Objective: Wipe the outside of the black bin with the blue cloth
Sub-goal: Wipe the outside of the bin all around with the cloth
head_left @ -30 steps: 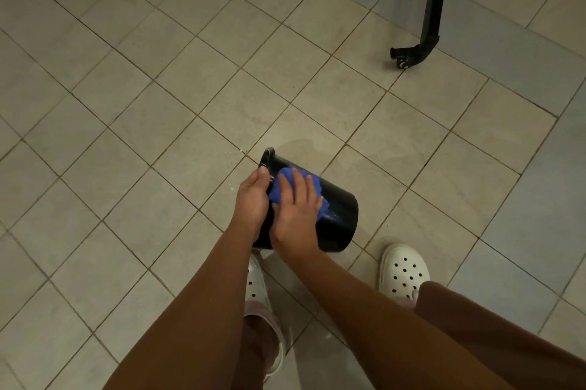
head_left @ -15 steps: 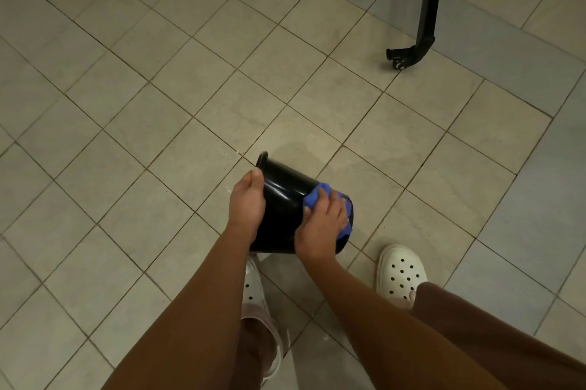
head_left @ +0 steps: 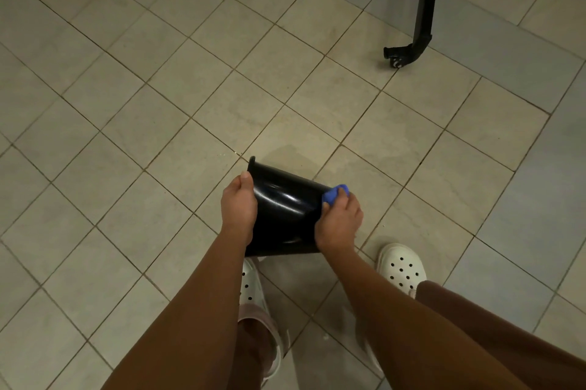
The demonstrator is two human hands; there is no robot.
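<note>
Gripping glossy black bin (head_left: 282, 212) tilted sideways, left hand (head_left: 238, 206) at rim, right hand (head_left: 339, 220) fingers clenching blue cloth (head_left: 335, 193)

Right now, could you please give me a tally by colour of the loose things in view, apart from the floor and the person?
Black: 2, the bin and the wheeled frame leg
Blue: 1, the cloth
White: 2, the perforated clogs
Total: 5

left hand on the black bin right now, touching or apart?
Touching. The head view shows the left hand gripping the rim end of the black bin, thumb pressed on its wall, no gap between them.
</note>
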